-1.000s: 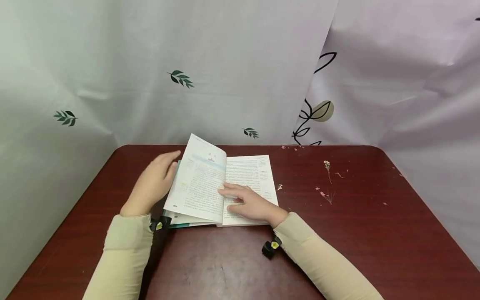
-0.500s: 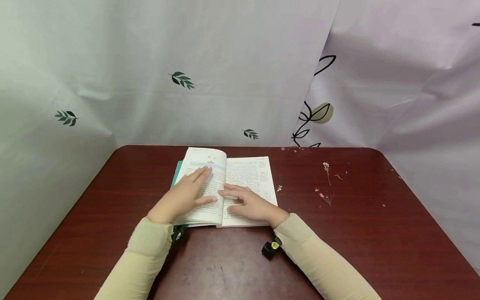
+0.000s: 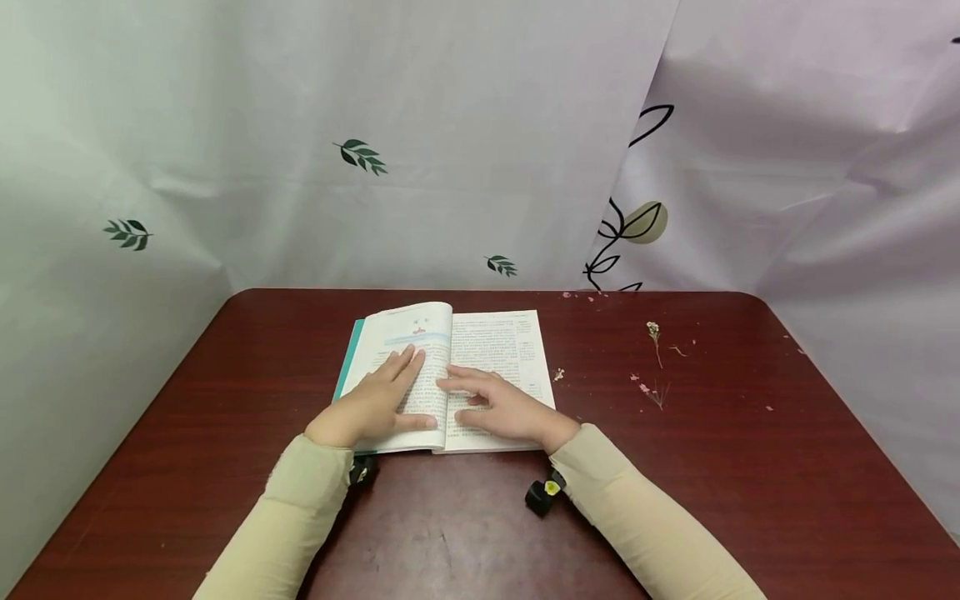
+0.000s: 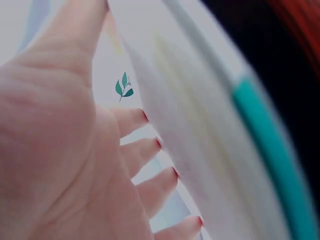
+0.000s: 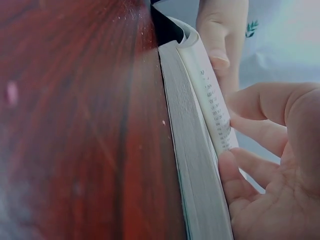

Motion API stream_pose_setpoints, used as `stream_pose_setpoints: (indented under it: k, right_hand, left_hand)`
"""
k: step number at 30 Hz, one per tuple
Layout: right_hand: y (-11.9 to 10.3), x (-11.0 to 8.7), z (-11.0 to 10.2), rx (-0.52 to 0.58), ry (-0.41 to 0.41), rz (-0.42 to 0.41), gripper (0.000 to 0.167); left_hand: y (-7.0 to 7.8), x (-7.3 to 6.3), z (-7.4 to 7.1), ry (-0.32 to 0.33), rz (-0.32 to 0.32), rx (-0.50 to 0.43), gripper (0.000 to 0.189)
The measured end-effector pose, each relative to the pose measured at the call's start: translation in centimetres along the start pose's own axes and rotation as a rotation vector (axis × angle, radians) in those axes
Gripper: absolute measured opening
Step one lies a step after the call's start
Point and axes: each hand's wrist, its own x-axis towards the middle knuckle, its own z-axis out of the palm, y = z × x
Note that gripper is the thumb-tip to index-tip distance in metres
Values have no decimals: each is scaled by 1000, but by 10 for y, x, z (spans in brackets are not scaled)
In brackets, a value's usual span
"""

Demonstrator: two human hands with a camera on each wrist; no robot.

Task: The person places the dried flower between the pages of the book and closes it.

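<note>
Hands (image 3: 442, 404) flat on book (image 3: 491, 342)

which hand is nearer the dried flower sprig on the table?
Right. The right hand rests on the book's right page, closer to the sprig; the left hand presses the left page, farther away.

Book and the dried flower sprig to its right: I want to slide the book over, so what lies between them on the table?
In the head view, one small pale petal scrap lies beside the book; otherwise bare tabletop reaches the sprig.
</note>
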Motion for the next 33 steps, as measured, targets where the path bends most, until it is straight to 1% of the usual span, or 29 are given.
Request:
stream_pose_setpoints:
  k: [5, 8, 11, 15, 21, 26, 29, 33]
  right_hand:
    - [2, 0, -2, -4, 11, 19, 43]
    - [1, -1, -5, -20, 70, 53, 36]
    - [-2, -3, -12, -48, 157, 96, 28]
    - [-6, -6, -27, -67, 242, 133, 22]
    - [-10, -14, -53, -70, 328, 111, 19]
    - [-11, -25, -75, -62, 400, 95, 18]
    - [-8, -32, -88, -81, 460, 117, 17]
    - [1, -40, -104, -152, 534, 160, 15]
  left_hand:
    - [1, 0, 2, -34, -23, -25, 103]
    - [0, -1, 4, -48, -39, -26, 103]
    - [-2, -2, 5, -62, -56, -24, 104]
    - [-4, -2, 5, -69, -55, -24, 103]
    - [-5, -1, 3, -77, -43, -42, 103]
    - [-3, -2, 1, -93, -49, -50, 104]
    - [-3, -2, 1, -100, -54, -58, 104]
    - [-3, -3, 0, -99, -55, -61, 104]
